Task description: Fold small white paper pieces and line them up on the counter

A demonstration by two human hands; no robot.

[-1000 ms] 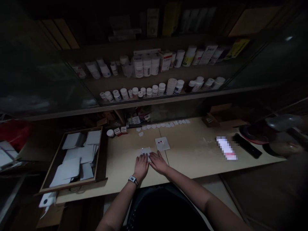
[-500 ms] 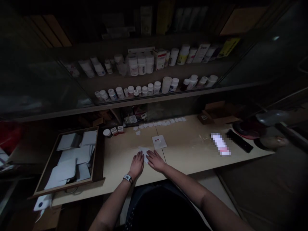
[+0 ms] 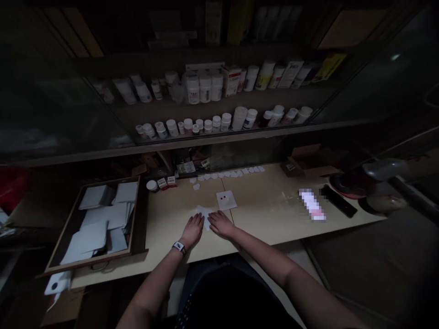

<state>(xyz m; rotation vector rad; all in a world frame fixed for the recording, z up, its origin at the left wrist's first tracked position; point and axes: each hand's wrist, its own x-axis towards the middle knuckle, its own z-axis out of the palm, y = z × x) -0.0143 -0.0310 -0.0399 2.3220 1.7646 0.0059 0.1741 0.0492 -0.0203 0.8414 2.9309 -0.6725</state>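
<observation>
A folded piece of white paper [image 3: 206, 212] lies on the table between my hands, its near part partly covered by them. My left hand [image 3: 193, 228] rests on its left side with the fingers stretched out. From the right, my right hand [image 3: 221, 224] lays its outstretched fingers over the other edge; both thumbs are hard to make out. Just beyond my right hand lies a flat square of white paper [image 3: 230, 202] with two small red pills [image 3: 223, 198] on it. Small folded white paper packets [image 3: 226, 174] form a row along the back of the table.
An open drawer [image 3: 134, 228] on the left holds stacks of white paper [image 3: 93, 237]. A white bottle [image 3: 152, 186] and small boxes [image 3: 167, 182] stand beside it. To the right are a black phone [image 3: 339, 201] and a cardboard box [image 3: 310, 162]. Shelves of medicine bottles [image 3: 206, 87] rise behind.
The folded paper between my hands looks wider at its far end, and its lower tip shows less. My hands have shifted only slightly; the whole view has moved a little.
</observation>
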